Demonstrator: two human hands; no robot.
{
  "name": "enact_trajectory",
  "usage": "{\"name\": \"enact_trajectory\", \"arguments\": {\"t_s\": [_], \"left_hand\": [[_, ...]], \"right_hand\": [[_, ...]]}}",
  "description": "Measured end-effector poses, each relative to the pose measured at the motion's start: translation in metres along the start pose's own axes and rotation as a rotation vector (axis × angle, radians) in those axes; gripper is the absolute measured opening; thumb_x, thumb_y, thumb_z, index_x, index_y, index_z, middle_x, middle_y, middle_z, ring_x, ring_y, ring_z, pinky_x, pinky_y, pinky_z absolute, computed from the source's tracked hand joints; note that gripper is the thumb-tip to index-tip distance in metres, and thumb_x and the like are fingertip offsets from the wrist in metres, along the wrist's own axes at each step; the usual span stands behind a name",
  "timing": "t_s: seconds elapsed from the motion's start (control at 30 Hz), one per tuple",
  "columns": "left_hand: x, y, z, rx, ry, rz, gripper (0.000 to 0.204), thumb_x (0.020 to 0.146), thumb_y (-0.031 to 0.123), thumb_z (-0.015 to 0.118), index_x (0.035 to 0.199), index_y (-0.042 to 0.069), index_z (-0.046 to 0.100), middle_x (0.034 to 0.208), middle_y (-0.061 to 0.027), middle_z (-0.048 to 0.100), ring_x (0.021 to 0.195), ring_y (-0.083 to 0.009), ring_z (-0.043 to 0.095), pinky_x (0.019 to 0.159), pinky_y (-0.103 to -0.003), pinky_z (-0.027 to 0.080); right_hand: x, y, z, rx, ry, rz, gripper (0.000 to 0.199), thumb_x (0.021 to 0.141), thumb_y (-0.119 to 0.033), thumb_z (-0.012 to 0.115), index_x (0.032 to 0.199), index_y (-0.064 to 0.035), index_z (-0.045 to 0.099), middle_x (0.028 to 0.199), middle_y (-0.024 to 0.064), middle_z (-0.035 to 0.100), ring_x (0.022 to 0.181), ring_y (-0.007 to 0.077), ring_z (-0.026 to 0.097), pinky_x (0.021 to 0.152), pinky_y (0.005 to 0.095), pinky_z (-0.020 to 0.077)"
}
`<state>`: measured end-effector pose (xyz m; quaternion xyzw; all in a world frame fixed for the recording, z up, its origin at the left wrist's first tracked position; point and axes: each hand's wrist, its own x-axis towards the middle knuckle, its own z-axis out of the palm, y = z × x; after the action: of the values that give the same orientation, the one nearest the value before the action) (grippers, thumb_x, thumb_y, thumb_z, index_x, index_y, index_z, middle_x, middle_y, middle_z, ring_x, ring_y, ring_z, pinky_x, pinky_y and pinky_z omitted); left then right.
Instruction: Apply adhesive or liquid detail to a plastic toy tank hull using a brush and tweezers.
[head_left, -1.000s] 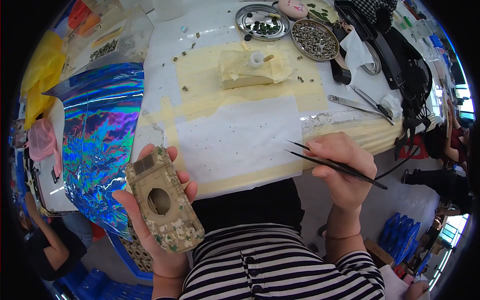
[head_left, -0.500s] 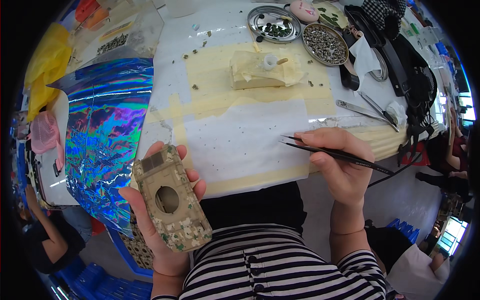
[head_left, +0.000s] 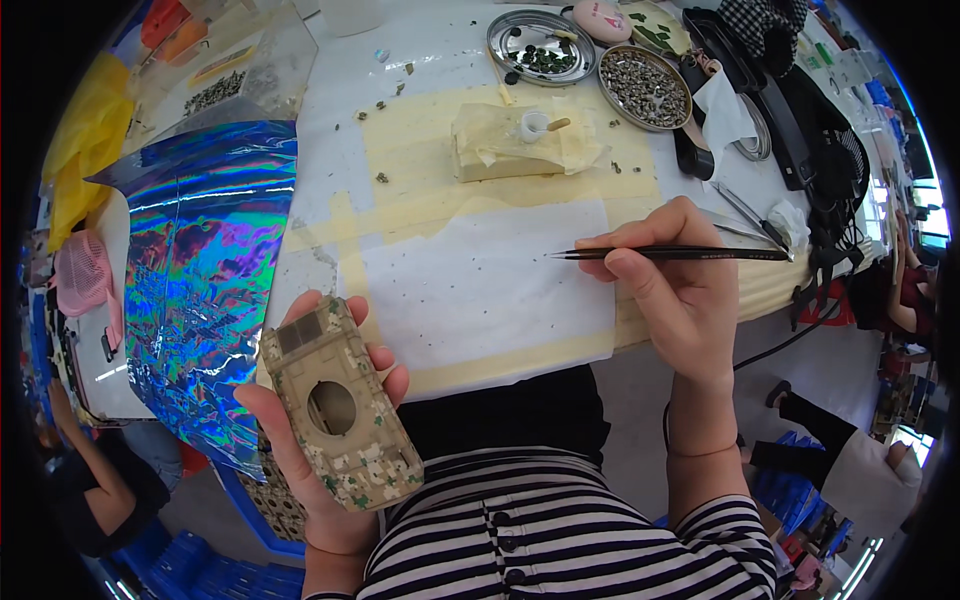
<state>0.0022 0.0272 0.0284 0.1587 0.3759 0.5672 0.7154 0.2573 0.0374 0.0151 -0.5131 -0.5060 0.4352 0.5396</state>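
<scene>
A tan and green camouflage model tank hull (head_left: 345, 455), with a round hole in its top, lies in my left hand (head_left: 300, 440); thumb and fingers grip its sides. My right hand (head_left: 680, 290) pinches black fine-pointed tweezers (head_left: 690, 253), held nearly level with the tips pointing left. Those tips hover over a white sheet of paper (head_left: 420, 345) taped to the table. Several tiny dark parts dot the paper. Whether the tips hold one is too small to tell.
Beyond the paper stands a tape-covered block (head_left: 490, 160) bearing a small white cup (head_left: 534, 124). Round tins of small metal parts (head_left: 645, 85) and dark green parts (head_left: 545, 60) sit at the back. Shiny iridescent film (head_left: 210, 280) lies left; another pair of tweezers (head_left: 745, 205) right.
My right hand has turned the tweezers from slanting to nearly level, their tips a little higher and further left. My left hand still holds the hull, almost unmoved. A background person at right has shifted.
</scene>
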Motion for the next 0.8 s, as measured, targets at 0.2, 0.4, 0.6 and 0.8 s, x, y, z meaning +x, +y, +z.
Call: {"name": "enact_trajectory", "arguments": {"t_s": [0.2, 0.4, 0.6, 0.8], "left_hand": [[-0.0014, 0.0007, -0.0002, 0.013, 0.001, 0.002, 0.084, 0.089, 0.070, 0.035, 0.143, 0.006, 0.030, 0.128, -0.0171, 0.048, 0.096, -0.0199, 0.060, 0.082, -0.035, 0.057], [-0.0024, 0.0014, -0.0014, 0.012, -0.008, 0.007, 0.084, 0.089, 0.070, 0.035, 0.143, 0.007, 0.029, 0.129, -0.0170, 0.047, 0.096, -0.0200, 0.060, 0.082, -0.035, 0.057], [-0.0020, 0.0016, -0.0044, 0.026, -0.033, 0.031, 0.081, 0.090, 0.068, 0.035, 0.144, 0.009, 0.028, 0.128, -0.0167, 0.048, 0.096, -0.0201, 0.060, 0.083, -0.035, 0.056], [-0.0032, 0.0039, -0.0057, 0.029, -0.018, 0.035, 0.075, 0.091, 0.067, 0.035, 0.143, 0.012, 0.031, 0.129, -0.0173, 0.049, 0.097, -0.0210, 0.060, 0.084, -0.036, 0.056]], "right_hand": [[0.0015, -0.0005, 0.0024, -0.038, -0.023, 0.024, 0.009, 0.087, 0.000, 0.065, 0.090, 0.0048, 0.058, 0.086, 0.0093, 0.065, 0.085, 0.0119, 0.063, 0.076, 0.0232, 0.0514], [0.0010, -0.0051, 0.0077, -0.072, -0.021, 0.041, 0.010, 0.087, -0.001, 0.066, 0.090, 0.0044, 0.058, 0.086, 0.0089, 0.065, 0.083, 0.0112, 0.063, 0.076, 0.0234, 0.0514], [-0.0012, -0.0011, 0.0101, -0.011, 0.012, -0.010, 0.011, 0.087, 0.000, 0.065, 0.092, 0.0045, 0.056, 0.088, 0.0105, 0.066, 0.083, 0.0118, 0.063, 0.076, 0.0238, 0.0512], [-0.0026, -0.0009, 0.0103, -0.017, 0.040, -0.040, 0.010, 0.088, 0.000, 0.064, 0.092, 0.0045, 0.056, 0.088, 0.0111, 0.066, 0.079, 0.0110, 0.062, 0.073, 0.0231, 0.0509]]}}
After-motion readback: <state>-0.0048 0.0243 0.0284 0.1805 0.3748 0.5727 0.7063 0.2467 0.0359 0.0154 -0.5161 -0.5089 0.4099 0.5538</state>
